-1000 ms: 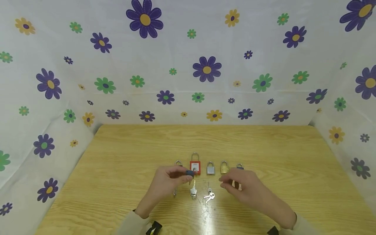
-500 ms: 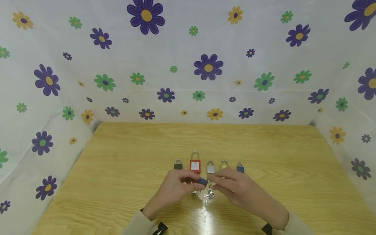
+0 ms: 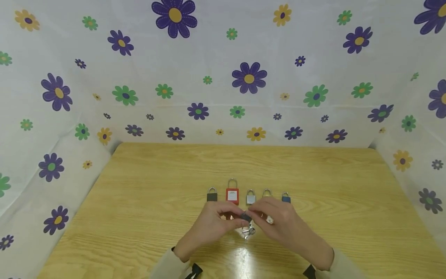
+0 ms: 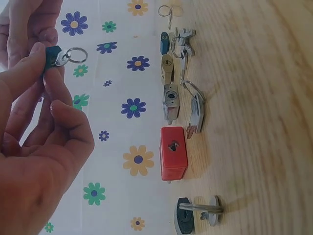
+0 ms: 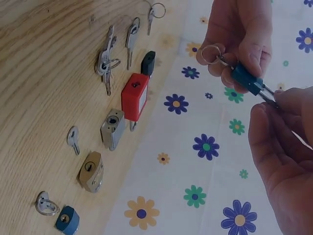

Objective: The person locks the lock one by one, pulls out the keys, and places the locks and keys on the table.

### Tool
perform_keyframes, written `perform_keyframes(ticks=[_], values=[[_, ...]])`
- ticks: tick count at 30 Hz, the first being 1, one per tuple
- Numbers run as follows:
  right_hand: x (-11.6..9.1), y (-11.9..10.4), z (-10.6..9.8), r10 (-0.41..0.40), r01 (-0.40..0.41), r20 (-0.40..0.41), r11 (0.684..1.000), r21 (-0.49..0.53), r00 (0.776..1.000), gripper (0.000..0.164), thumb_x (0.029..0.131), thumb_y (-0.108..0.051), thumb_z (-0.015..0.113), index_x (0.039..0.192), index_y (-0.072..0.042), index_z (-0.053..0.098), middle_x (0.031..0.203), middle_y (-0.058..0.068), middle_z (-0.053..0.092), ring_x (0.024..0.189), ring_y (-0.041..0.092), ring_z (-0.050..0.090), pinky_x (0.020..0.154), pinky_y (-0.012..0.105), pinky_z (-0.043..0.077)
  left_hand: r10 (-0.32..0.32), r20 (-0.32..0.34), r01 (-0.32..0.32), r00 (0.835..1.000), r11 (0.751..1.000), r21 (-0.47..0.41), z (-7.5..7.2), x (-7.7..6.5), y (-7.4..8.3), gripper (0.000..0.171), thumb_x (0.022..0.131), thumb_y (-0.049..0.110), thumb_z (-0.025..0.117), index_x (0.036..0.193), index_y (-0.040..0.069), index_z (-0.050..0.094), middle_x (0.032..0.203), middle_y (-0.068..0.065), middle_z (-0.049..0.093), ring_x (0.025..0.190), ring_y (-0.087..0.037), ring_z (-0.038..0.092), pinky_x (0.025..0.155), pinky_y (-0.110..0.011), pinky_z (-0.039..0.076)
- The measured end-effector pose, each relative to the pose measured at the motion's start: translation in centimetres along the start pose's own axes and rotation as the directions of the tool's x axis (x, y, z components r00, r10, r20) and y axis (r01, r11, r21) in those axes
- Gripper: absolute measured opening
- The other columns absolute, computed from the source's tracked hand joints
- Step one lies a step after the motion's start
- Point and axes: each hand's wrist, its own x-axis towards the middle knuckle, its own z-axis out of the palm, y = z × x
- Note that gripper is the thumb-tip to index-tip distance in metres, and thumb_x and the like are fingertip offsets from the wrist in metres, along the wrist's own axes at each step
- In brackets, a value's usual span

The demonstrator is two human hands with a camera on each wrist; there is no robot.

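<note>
Over the front of the table, my left hand (image 3: pixel 210 224) pinches the body of a small dark blue padlock (image 5: pixel 246 78) between thumb and fingers. A key (image 4: pixel 62 58) with a ring sits in the padlock's bottom, pointing towards my left-hand side. My right hand (image 3: pixel 283 224) meets it from the other side, thumb and fingertips gripping the metal shackle (image 5: pixel 267 93). In the head view, fingers cover most of the padlock. Right below the hands lie silver keys (image 3: pixel 249 231) on the table.
Behind the hands lies a row of padlocks: black (image 3: pixel 211 195), red (image 3: pixel 232 196), silver (image 3: pixel 251 198), brass (image 3: pixel 266 192) and blue (image 3: pixel 286 198). Loose keys, such as a single key (image 5: pixel 73 139), lie in front of them. A flowered cloth (image 3: pixel 223 77) surrounds the table.
My left hand has carried the padlock to the right, and my right hand has come left to meet it. The right fingers, apart from the padlock a second ago, now grip its shackle.
</note>
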Motion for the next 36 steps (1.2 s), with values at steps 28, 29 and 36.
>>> perform_keyframes(ticks=[28,29,36], values=[[-0.9,-0.7,-0.5,-0.071,0.126,0.172,0.934,-0.334,0.983,0.066,0.063,-0.009,0.089,0.122,0.006,0.062,0.098,0.01,0.065,0.084,0.017,0.06,0.063,0.025,0.059,-0.132,-0.031,0.127,0.991,0.984,-0.127,0.3,-0.3,-2.8,0.016,0.079,0.021,0.081,0.083,0.006,0.078,0.074,-0.013,0.075,0.06,-0.01,0.062,0.051,-0.019,0.048],[-0.9,-0.8,-0.5,-0.066,0.125,0.176,0.931,-0.343,0.982,0.067,0.064,-0.01,0.089,0.122,0.006,0.062,0.098,0.01,0.065,0.085,0.018,0.06,0.063,0.025,0.059,-0.134,-0.031,0.129,0.991,0.983,-0.127,0.3,-0.4,-2.8,0.016,0.079,0.021,0.081,0.082,0.006,0.078,0.074,-0.013,0.075,0.06,-0.01,0.062,0.051,-0.019,0.048],[-0.9,-0.8,-0.3,-0.051,0.117,0.185,0.922,-0.369,0.981,0.063,0.064,-0.011,0.087,0.12,0.007,0.062,0.097,0.009,0.065,0.081,0.017,0.058,0.059,0.024,0.057,-0.149,-0.017,0.145,0.989,0.979,-0.142,0.4,-0.4,-2.8,0.016,0.08,0.021,0.08,0.084,0.006,0.079,0.076,-0.012,0.076,0.061,-0.01,0.062,0.053,-0.02,0.049]])
